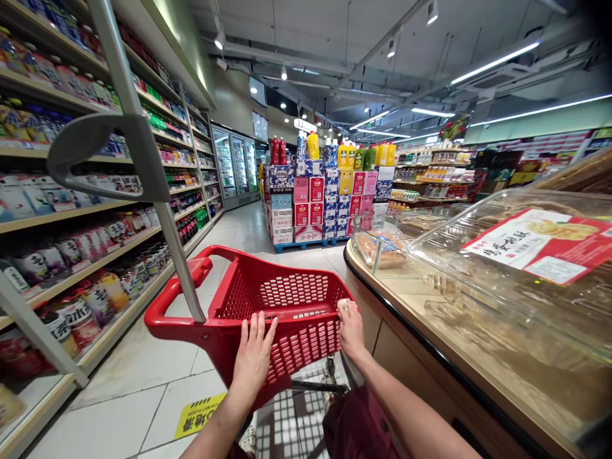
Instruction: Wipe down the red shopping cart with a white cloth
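Observation:
A red plastic shopping cart (306, 341) with a perforated basket stands side-on in front of me. No goods show inside the visible part of its basket. My left hand (253, 357) lies flat on the near side by the rim, fingers stretched upward and slightly spread. At the basket's right corner, my right hand (352, 326) has its fingers curled over the rim. The cart's red push handle (160, 312) points left. A metal pole (174, 255) rises from beside it, carrying a grey loop-shaped handle (108, 156).
Shelves of bottled drinks (95, 299) line the left side. On the right, close to the cart, is a display counter (396, 319) with packaged food (540, 245). Stacked drink cartons (329, 197) stand ahead. A yellow wet-floor sticker (196, 417) marks the tiles.

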The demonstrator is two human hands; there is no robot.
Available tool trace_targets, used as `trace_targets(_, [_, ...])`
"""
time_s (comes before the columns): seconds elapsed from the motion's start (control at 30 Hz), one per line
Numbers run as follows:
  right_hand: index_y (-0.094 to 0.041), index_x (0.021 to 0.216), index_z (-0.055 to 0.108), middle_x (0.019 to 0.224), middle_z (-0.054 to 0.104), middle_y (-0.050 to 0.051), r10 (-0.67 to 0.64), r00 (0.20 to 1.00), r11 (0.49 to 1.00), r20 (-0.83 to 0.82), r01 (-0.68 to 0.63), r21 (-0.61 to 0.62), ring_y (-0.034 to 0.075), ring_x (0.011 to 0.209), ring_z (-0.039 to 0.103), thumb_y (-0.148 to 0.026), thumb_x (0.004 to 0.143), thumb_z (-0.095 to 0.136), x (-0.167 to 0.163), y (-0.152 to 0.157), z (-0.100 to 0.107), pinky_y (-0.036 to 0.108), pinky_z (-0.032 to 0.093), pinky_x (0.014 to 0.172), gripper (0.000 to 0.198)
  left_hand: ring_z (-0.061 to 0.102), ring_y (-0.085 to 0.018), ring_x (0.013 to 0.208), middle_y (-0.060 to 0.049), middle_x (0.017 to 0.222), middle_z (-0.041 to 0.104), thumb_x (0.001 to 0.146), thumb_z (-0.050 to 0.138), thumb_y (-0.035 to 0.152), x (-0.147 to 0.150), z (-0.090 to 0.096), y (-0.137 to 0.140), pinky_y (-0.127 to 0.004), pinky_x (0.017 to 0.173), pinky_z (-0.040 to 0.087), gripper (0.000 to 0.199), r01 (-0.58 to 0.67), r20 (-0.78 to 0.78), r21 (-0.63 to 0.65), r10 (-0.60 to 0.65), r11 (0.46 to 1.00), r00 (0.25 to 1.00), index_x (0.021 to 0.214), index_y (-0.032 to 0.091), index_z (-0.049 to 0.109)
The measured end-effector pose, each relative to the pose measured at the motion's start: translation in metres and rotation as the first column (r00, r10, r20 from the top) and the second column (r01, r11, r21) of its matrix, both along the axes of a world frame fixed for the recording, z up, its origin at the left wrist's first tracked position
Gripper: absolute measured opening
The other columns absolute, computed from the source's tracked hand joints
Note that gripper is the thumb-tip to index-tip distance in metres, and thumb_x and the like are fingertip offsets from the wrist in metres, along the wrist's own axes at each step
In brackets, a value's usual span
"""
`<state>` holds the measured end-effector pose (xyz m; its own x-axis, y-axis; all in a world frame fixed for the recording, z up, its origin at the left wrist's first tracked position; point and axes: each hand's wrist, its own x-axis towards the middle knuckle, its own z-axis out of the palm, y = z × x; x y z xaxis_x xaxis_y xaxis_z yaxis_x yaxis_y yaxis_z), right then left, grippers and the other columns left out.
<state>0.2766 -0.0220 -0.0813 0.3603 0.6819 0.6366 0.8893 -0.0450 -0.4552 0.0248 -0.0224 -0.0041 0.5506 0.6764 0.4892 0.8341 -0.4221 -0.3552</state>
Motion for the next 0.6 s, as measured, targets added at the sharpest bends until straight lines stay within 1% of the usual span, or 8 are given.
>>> trace_targets(0.13, [-0.025, 0.116, 0.057, 0.131, 0.046, 0.004, 0.258, 0.959, 0.965, 0.119, -0.261, 0.012, 0.018, 0.127, 0.033, 0.001, 0.074, 0.035, -0.003, 0.001, 0.0, 0.039, 0.03, 0.103, 0.054, 0.031, -0.027, 0.127, -0.013, 0.137, 0.038, 0.071, 0.043, 0.014, -0.002, 0.003, 0.001, -0.048, 0.106, 0.015, 0.062, 0.001, -0.003, -0.018, -0.002, 1.0, 1.0, 0.132, 0.023, 0.032])
trace_targets(0.17, [-0.025, 0.116, 0.056, 0.131, 0.046, 0.004, 0.238, 0.966, 0.97, 0.101, -0.242, 0.021, 0.018, 0.127, 0.032, 0.001, 0.074, 0.034, -0.001, 0.0, 0.0, 0.04, 0.03, 0.102, 0.054, 0.031, -0.027, 0.127, -0.012, 0.137, 0.038, 0.071, 0.043, 0.014, -0.003, 0.004, 0.001, -0.046, 0.107, 0.016, 0.061, 0.008, -0.005, -0.024, -0.008, 1.0, 1.0, 0.131, 0.022, 0.034])
trace_targets(0.27, [-0.022, 0.115, 0.058, 0.13, 0.046, 0.007, 0.009, 0.998, 0.999, -0.058, -0.007, 0.036, 0.021, 0.127, 0.031, 0.002, 0.074, 0.032, 0.008, 0.0, -0.001, 0.045, 0.028, 0.102, 0.054, 0.031, -0.026, 0.127, -0.012, 0.137, 0.038, 0.071, 0.043, 0.014, -0.004, 0.005, 0.001, -0.044, 0.107, 0.017, 0.059, 0.014, -0.01, -0.034, -0.015, 0.999, 1.0, 0.13, 0.021, 0.036])
trace_targets(0.3, [-0.021, 0.115, 0.058, 0.131, 0.046, 0.008, -0.028, 0.996, 0.999, -0.085, 0.031, 0.039, 0.021, 0.128, 0.03, 0.002, 0.073, 0.032, 0.008, 0.0, -0.001, 0.046, 0.027, 0.103, 0.054, 0.032, -0.027, 0.127, -0.013, 0.137, 0.038, 0.072, 0.043, 0.014, -0.004, 0.005, 0.001, -0.045, 0.106, 0.018, 0.059, 0.011, -0.012, -0.034, -0.011, 0.999, 1.0, 0.13, 0.02, 0.037])
trace_targets(0.33, [-0.02, 0.115, 0.058, 0.131, 0.045, 0.008, -0.012, 0.997, 0.999, -0.081, 0.016, 0.048, 0.022, 0.128, 0.029, 0.003, 0.072, 0.032, 0.007, 0.0, -0.002, 0.046, 0.026, 0.103, 0.054, 0.032, -0.028, 0.127, -0.014, 0.137, 0.038, 0.072, 0.044, 0.014, -0.004, 0.006, 0.001, -0.046, 0.106, 0.018, 0.058, 0.007, -0.016, -0.034, -0.008, 0.999, 1.0, 0.13, 0.02, 0.037])
trace_targets(0.47, [-0.026, 0.119, 0.054, 0.133, 0.043, 0.003, 0.243, 0.967, 0.968, 0.083, -0.247, 0.047, 0.018, 0.129, 0.029, 0.004, 0.073, 0.034, 0.0, 0.001, -0.004, 0.041, 0.028, 0.103, 0.058, 0.032, -0.029, 0.126, -0.015, 0.136, 0.039, 0.072, 0.045, 0.014, -0.002, 0.007, 0.001, -0.047, 0.106, 0.019, 0.058, 0.002, -0.017, -0.034, -0.003, 0.999, 1.0, 0.129, 0.019, 0.038])
trace_targets(0.5, [-0.026, 0.119, 0.053, 0.134, 0.043, 0.003, 0.228, 0.97, 0.972, 0.079, -0.232, 0.04, 0.017, 0.128, 0.03, 0.004, 0.073, 0.034, 0.002, 0.001, -0.004, 0.041, 0.029, 0.103, 0.058, 0.032, -0.029, 0.126, -0.015, 0.136, 0.039, 0.072, 0.045, 0.015, -0.003, 0.007, 0.001, -0.046, 0.106, 0.019, 0.057, 0.003, -0.014, -0.034, -0.004, 0.999, 1.0, 0.129, 0.019, 0.038])
trace_targets(0.6, [-0.021, 0.117, 0.056, 0.133, 0.043, 0.006, 0.022, 1.0, 0.999, -0.022, -0.022, 0.032, 0.02, 0.127, 0.031, 0.003, 0.072, 0.032, 0.011, 0.001, -0.003, 0.042, 0.029, 0.103, 0.056, 0.033, -0.028, 0.126, -0.014, 0.135, 0.04, 0.072, 0.045, 0.015, -0.003, 0.005, 0.001, -0.046, 0.106, 0.019, 0.057, 0.006, -0.01, -0.034, -0.006, 0.999, 1.0, 0.129, 0.019, 0.039])
